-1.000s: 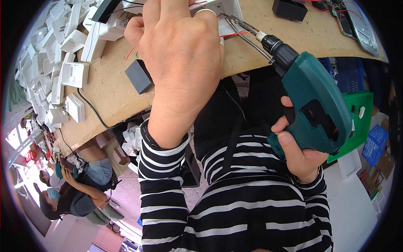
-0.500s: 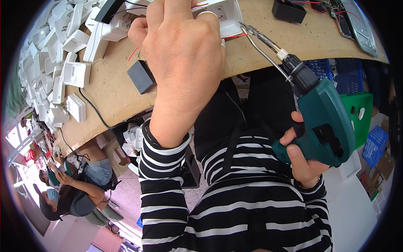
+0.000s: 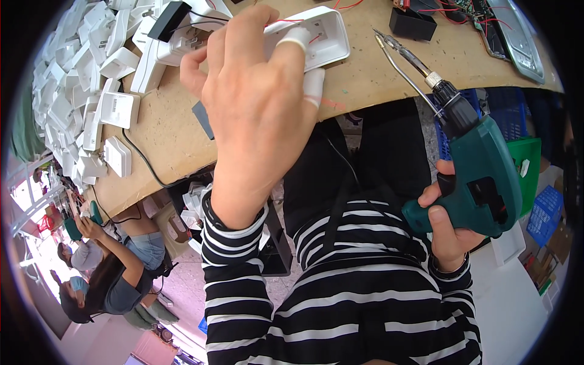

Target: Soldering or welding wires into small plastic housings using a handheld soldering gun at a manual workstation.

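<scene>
White plug housing [image 3: 336, 38] is seen on the bench [image 3: 365, 68], left hand's [image 3: 255, 103] fingers parted over it, any pinch impossible to tell, green soldering gun [image 3: 486, 167] gripped by right hand [image 3: 453, 237], tip clear: wire soldering apparently being done, steady tip placement called for next.

The soldering gun [image 3: 473, 158] is dark teal green, with a black collar [image 3: 459, 115]. Both finger cots [image 3: 296, 38] are white, as are the open plug casing [image 3: 336, 48] and the heaped plug casings [image 3: 120, 111]. Thin wires [image 3: 285, 20] show red against the tan surface [image 3: 167, 149]. Black-and-white stripes pattern the shirt [image 3: 359, 292]; the trousers [image 3: 389, 152] are plain black. A bin [image 3: 530, 152] is bright green, a basket [image 3: 545, 213] blue.
</scene>
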